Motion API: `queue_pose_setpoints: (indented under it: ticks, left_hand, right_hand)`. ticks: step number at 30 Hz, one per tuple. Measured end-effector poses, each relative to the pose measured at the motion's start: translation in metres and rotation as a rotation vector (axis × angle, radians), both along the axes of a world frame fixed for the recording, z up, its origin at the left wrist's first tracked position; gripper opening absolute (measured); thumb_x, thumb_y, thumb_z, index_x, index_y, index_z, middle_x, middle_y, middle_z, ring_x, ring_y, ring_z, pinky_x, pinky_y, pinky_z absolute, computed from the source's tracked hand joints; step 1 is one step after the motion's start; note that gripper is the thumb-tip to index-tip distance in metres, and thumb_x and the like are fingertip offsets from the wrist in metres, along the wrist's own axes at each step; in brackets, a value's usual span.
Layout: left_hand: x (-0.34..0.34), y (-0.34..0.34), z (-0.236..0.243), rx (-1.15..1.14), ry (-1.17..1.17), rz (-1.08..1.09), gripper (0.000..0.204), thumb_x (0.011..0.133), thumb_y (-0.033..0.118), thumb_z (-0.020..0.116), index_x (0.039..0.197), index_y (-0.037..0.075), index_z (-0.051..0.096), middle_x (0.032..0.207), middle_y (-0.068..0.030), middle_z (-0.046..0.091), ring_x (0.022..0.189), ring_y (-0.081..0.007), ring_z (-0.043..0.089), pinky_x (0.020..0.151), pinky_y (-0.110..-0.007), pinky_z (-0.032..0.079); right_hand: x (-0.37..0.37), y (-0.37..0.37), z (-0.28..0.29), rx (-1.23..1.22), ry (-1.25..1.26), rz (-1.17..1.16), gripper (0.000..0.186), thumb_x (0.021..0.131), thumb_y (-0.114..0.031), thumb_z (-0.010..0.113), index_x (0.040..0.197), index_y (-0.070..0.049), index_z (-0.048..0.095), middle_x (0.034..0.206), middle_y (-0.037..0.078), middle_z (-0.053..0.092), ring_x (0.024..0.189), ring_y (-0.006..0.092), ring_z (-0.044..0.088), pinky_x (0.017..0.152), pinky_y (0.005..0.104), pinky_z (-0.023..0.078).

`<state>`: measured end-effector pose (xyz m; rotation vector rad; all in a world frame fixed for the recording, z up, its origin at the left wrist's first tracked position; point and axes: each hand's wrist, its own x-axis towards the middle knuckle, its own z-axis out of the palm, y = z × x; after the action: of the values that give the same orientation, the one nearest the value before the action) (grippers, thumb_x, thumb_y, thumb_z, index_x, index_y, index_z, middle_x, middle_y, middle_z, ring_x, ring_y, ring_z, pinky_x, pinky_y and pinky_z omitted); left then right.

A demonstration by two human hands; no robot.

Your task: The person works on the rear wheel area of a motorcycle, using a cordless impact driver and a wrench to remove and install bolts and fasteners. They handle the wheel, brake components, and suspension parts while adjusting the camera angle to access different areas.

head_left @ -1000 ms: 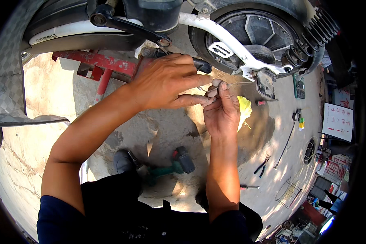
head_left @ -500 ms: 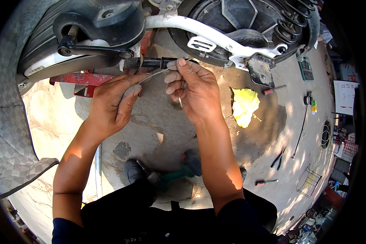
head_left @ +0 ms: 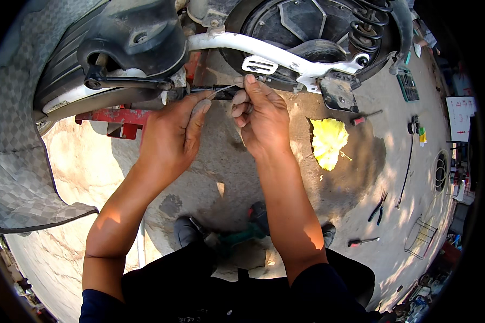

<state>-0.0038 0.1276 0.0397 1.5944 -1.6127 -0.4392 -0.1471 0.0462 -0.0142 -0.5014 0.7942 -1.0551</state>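
A thin grey cable (head_left: 224, 90) runs between my two hands, beside the underside of a scooter. My left hand (head_left: 170, 132) is closed, pinching the cable between thumb and forefinger. At the cable's other end, my right hand (head_left: 265, 118) pinches it with thumb and forefinger, its other fingers curled. The cable's exact ends are hidden in my fingers. Just beyond my hands are the scooter's white frame tube (head_left: 237, 42) and a slotted white bracket (head_left: 260, 65). A black lever arm (head_left: 129, 82) lies beyond my left hand.
A red metal stand (head_left: 126, 131) is under the scooter, whose wheel (head_left: 302, 24) and spring (head_left: 371, 24) are at the far side. On the ground lie a yellow leaf (head_left: 328, 141), pliers (head_left: 379, 208), screwdrivers (head_left: 364, 242) and a green tool case (head_left: 407, 85). A green power tool (head_left: 242, 235) rests between my feet.
My hands have come slightly closer together, with the left moving right toward the other hand. Both still pinch the cable. The whole view has shifted a little.
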Motion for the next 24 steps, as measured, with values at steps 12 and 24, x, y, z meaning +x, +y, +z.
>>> queue_pose_setpoints:
  ticks: [12, 24]
  left_hand:
    - [-0.001, -0.013, -0.004, -0.062, 0.006, 0.121, 0.020, 0.100, 0.015, 0.054, 0.099, -0.001, 0.066, 0.065, -0.0164, 0.060, 0.054, -0.0291, 0.060, 0.054, -0.033, 0.046]
    - [-0.012, -0.021, -0.008, -0.061, 0.001, 0.129, 0.017, 0.100, 0.013, 0.056, 0.098, 0.000, 0.067, 0.068, -0.0195, 0.062, 0.058, -0.0320, 0.063, 0.055, -0.034, 0.047]
  right_hand:
    - [0.014, 0.011, 0.005, 0.002, 0.014, -0.117, 0.030, 0.097, -0.032, 0.065, 0.083, -0.005, 0.066, 0.064, 0.003, 0.060, 0.048, 0.0103, 0.051, 0.042, 0.0236, 0.036]
    - [0.004, 0.005, -0.002, 0.000, 0.030, -0.073, 0.026, 0.096, -0.029, 0.067, 0.092, -0.003, 0.069, 0.064, 0.002, 0.059, 0.049, 0.0092, 0.051, 0.044, 0.0228, 0.037]
